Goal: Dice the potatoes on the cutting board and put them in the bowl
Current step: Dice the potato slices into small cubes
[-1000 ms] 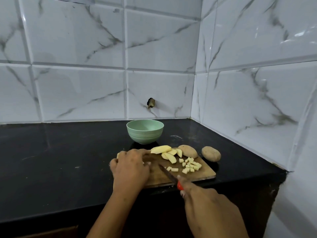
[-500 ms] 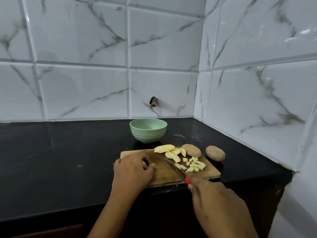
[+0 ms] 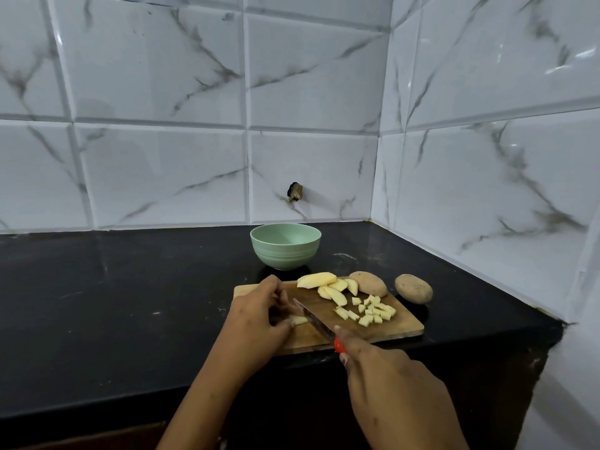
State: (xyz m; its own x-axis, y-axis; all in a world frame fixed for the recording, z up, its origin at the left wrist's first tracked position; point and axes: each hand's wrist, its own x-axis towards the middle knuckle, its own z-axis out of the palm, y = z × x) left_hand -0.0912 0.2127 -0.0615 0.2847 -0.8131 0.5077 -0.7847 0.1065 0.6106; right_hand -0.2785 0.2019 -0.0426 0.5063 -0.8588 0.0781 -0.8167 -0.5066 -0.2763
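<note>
The left hand (image 3: pixel 259 315), fingers curled, holds a potato piece (image 3: pixel 298 319). The right hand (image 3: pixel 389 381) grips the knife (image 3: pixel 315 321), forefinger laid along it

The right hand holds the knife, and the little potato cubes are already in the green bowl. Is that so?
Not quite. The head view shows the potato cubes lying on the cutting board, not in the green bowl. The rest holds: the right hand does hold the knife.
</note>
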